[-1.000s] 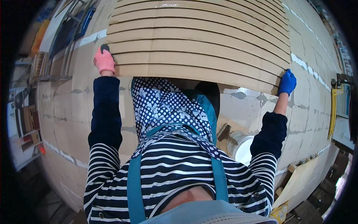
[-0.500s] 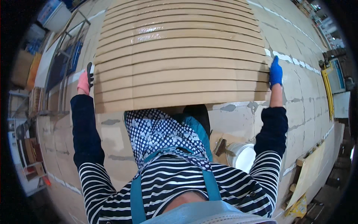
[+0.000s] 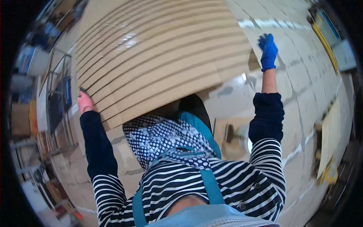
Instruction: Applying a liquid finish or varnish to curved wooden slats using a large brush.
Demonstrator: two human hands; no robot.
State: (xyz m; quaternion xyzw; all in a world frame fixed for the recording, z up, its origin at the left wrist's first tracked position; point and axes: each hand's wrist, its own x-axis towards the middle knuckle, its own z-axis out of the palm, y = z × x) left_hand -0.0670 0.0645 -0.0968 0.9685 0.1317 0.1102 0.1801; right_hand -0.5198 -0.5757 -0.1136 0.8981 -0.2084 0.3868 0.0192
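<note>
Brown cardboard sheets (image 3: 162,64) lie overlapped in front of me, with dark lines running across them and a glossy patch toward the far side. My left hand (image 3: 86,102), in a pink glove with dark fingertips, grips their left edge near the close corner; its fingers are partly hidden and blurred. Off the right side of the cardboard, my right hand (image 3: 269,52) in a blue glove is held apart from it, empty, with fingers stretched out. Along the near right, the front cardboard edge ends in a step, where a lower layer shows.
A brush-like tool (image 3: 229,133) and a white bucket (image 3: 249,145), mostly behind my right arm, are at my right. Metal frames (image 3: 60,94) stand on the left. A yellow-edged stand (image 3: 324,47) and a pale board (image 3: 329,138) lie along the right.
My right hand has come off the right edge and spread its fingers. My left hand stays at the left edge. The cardboard now appears tilted, its near part shifted leftward.
</note>
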